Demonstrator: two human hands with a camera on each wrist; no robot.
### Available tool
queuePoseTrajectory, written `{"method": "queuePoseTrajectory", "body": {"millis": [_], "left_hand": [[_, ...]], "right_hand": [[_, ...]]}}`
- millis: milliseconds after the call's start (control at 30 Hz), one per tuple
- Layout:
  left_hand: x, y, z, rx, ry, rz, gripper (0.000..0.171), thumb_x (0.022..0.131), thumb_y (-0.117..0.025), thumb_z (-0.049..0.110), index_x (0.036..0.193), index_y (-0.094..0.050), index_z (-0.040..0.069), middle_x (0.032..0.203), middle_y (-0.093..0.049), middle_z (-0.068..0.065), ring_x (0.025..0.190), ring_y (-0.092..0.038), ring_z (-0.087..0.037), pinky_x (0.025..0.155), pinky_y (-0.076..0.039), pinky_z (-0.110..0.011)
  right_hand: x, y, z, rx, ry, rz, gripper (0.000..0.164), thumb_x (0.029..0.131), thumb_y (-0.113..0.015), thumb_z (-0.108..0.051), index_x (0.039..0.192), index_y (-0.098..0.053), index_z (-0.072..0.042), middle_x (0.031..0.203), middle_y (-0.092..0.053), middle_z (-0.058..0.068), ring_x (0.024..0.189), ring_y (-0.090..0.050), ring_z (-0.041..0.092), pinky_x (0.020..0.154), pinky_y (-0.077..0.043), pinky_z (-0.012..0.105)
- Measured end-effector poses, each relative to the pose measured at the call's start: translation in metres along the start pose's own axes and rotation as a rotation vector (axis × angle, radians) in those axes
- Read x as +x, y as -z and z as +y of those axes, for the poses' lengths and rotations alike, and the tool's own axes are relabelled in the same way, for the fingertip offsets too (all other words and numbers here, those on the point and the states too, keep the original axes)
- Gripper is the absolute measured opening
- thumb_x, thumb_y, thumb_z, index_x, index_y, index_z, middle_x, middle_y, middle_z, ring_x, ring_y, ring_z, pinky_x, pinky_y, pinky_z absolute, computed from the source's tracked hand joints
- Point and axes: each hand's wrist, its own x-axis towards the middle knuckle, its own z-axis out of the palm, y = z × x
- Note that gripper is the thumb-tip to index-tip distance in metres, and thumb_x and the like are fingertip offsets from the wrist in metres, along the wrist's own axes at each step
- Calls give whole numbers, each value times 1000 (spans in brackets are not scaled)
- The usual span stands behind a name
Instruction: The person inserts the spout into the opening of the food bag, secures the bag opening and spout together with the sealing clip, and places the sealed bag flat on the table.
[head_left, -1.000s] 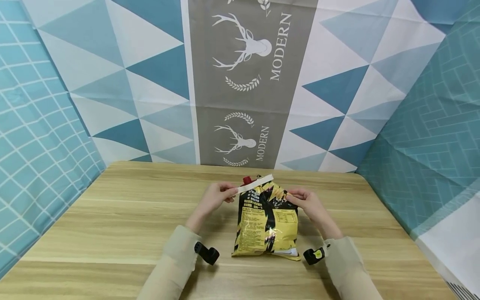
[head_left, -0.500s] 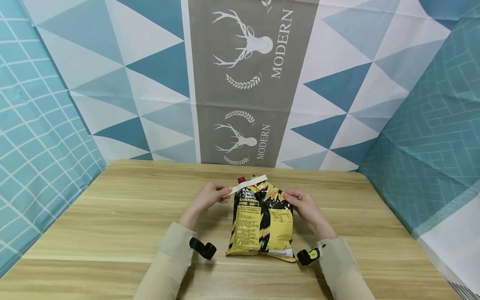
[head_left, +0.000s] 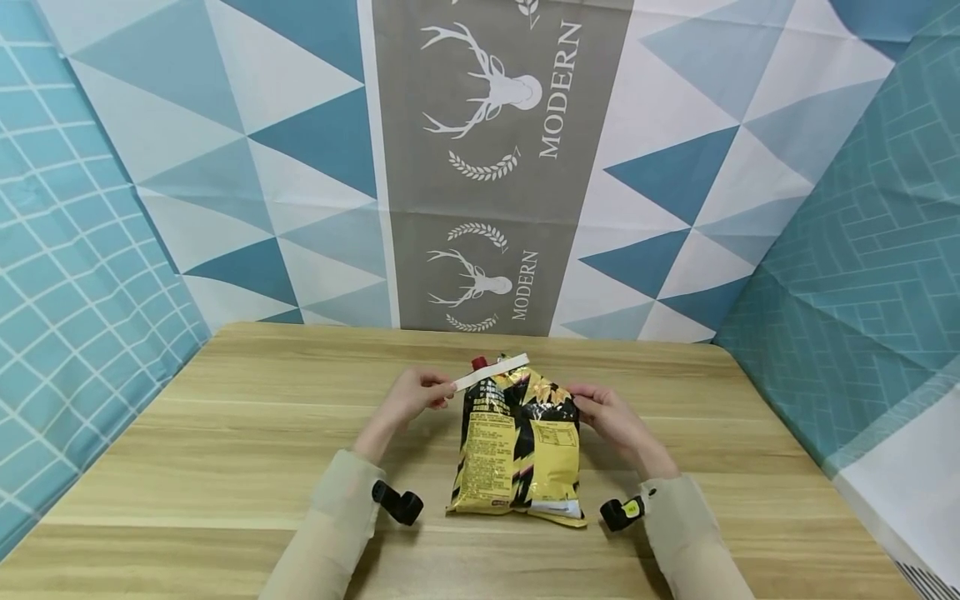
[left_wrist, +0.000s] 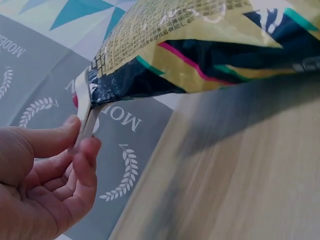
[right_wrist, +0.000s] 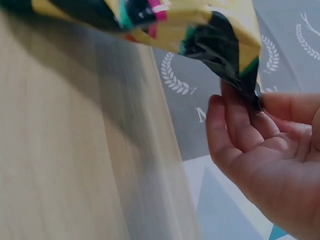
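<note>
A yellow and black snack bag stands on the wooden table with its printed back facing me. Across its top left corner runs a slanting white bag clip. My left hand pinches the near end of this clip between thumb and fingers. In the left wrist view, two strips of the clip show at the bag's dark edge. On the other side, my right hand pinches the bag's top right corner, which bunches into dark folds in the right wrist view.
A small red piece sticks up behind the clip at the bag's top. The wooden table reaches back to a patterned cloth, with blue cloths at both sides. Something white lies beyond the right edge.
The bag and clip have shifted a little to the left, and my left hand has moved left with them. My right thumb now sits nearer the bag's corner than over its front.
</note>
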Motion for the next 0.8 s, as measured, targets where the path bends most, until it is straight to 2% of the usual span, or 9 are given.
{"method": "queuePoseTrajectory", "body": {"millis": [167, 300, 400, 533, 700, 800], "left_hand": [[1, 3, -6, 24, -22, -23, 22, 80, -63, 0, 100, -61, -10, 87, -63, -20, 65, -58, -11, 76, -52, -39], [0, 5, -9, 79, -34, -34, 24, 77, -66, 0, 100, -63, -7, 81, -64, -12, 65, -57, -10, 73, -52, -36], [0, 5, -10, 111, -44, -30, 23, 77, -66, 0, 99, -64, -6, 80, -64, -10, 65, -57, -10, 72, -51, -36], [-1, 3, -12, 154, -50, 0, 21, 77, -65, -1, 98, -65, -5, 80, -66, -11, 66, -57, -11, 70, -51, -35], [0, 0, -15, 188, 6, 37, 21, 77, -65, 0, 98, -67, -2, 84, -67, -11, 70, -58, -17, 67, -48, -29], [1, -2, -17, 180, 53, 43, 22, 77, -66, 1, 98, -67, 0, 83, -67, -11, 70, -59, -18, 63, -46, -26]], "right_hand": [[0, 2, 2, -32, 8, -38, 38, 92, -38, 0, 127, -38, 15, 124, -50, 23, 95, -57, 5, 85, -45, 22], [1, 1, 4, -33, -8, -23, 40, 92, -40, -1, 129, -37, 14, 130, -43, 27, 96, -56, 4, 85, -46, 21], [2, 0, 5, -29, -28, 22, 41, 90, -45, -1, 128, -38, 14, 118, -52, 22, 92, -57, 5, 83, -46, 20], [3, -2, 7, 0, -70, 126, 41, 86, -52, 0, 124, -43, 13, 96, -57, 2, 82, -58, 7, 77, -48, 20], [7, -6, 12, 36, -134, 245, 38, 83, -57, 0, 119, -50, 10, 91, -61, -1, 75, -60, 7, 73, -50, 21], [9, -7, 14, 28, -148, 280, 36, 84, -58, -1, 118, -51, 10, 92, -62, 0, 74, -60, 7, 73, -50, 23]]}}
